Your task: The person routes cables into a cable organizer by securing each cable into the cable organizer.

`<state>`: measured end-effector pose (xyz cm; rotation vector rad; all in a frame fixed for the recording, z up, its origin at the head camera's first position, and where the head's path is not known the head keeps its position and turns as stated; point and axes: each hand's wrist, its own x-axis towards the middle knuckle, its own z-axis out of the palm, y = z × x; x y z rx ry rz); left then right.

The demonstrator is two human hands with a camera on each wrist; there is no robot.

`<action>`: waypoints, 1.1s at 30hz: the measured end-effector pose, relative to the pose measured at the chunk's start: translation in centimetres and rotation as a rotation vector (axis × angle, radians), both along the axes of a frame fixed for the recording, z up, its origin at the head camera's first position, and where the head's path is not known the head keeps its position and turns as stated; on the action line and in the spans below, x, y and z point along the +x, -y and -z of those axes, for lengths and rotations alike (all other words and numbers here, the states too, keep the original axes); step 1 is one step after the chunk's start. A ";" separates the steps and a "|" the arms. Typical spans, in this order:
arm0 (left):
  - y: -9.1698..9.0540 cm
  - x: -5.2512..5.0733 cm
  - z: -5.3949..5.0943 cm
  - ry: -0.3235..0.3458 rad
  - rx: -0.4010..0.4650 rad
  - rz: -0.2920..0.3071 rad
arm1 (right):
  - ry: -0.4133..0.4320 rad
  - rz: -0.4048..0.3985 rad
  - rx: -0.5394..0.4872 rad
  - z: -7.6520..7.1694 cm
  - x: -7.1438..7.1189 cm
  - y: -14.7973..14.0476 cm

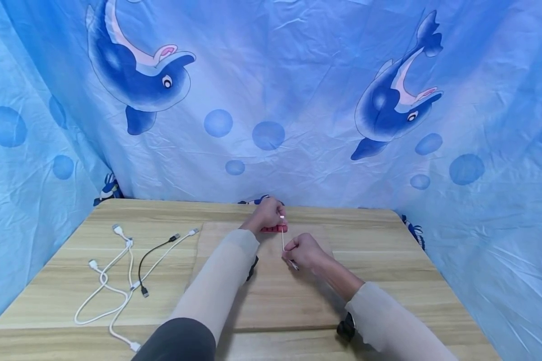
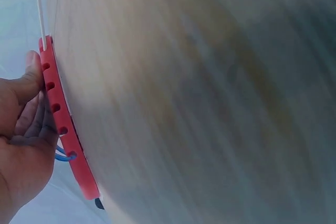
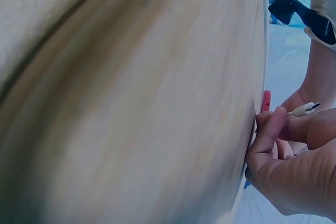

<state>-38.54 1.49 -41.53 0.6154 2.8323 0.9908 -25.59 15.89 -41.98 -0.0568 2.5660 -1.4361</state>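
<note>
A red slotted cable holder lies at the far end of the thin wooden board. My left hand holds it from its far side, thumb and curled fingers against the red strip in the left wrist view. A white cable runs through the slot at the holder's right end, its white plug sticking out beyond. Closer to me, my right hand pinches this cable between thumb and forefinger. A white USB-C plug pokes out past those fingers in the right wrist view.
On the table's left lie several white cables and a short black cable, partly crossing. The wooden board covers the middle of the table. A blue loop shows beside the holder. A dolphin-print curtain surrounds the table.
</note>
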 end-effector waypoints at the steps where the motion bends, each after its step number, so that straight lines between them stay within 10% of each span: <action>1: 0.0 0.0 -0.1 0.006 -0.002 -0.007 | 0.001 -0.001 -0.003 0.0 0.0 0.0; 14: -0.2 0.3 0.1 0.068 0.019 -0.098 | 0.033 -0.011 -0.016 0.2 -0.4 0.0; 33: 0.3 0.3 -0.5 0.100 0.076 -0.053 | 0.116 0.017 -0.040 -0.3 -0.1 -0.8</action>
